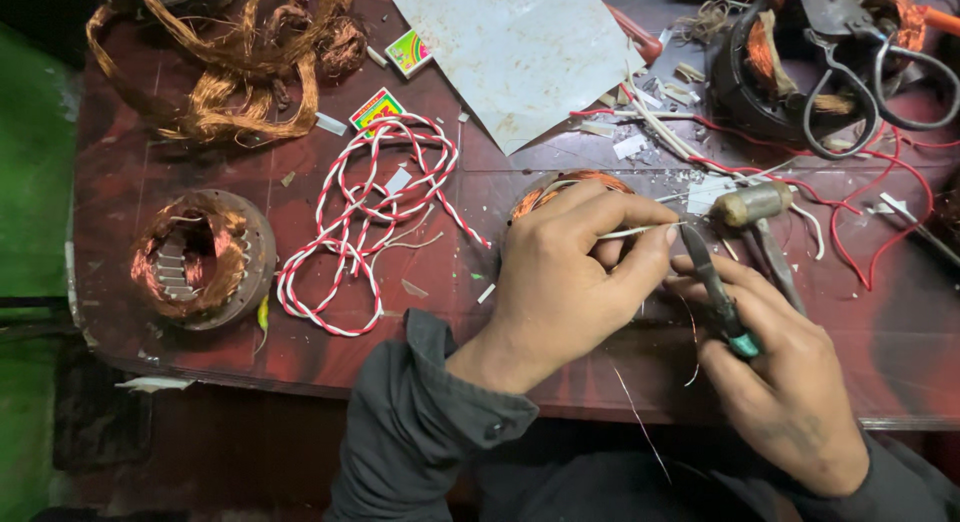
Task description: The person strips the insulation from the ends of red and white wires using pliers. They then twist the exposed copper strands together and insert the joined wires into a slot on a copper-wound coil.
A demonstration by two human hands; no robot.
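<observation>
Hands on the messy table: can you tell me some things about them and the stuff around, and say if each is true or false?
1. The left hand pinches a thin white sleeve. True.
2. The right hand holds a spoon. False: it holds small pliers with a teal grip.
3. The red and white twisted wire lies coiled on the table. True.
4. The scissors are in the left hand. False: they rest on a motor winding at the top right.
5. A motor stator with copper windings sits on the left of the table. True.
</observation>
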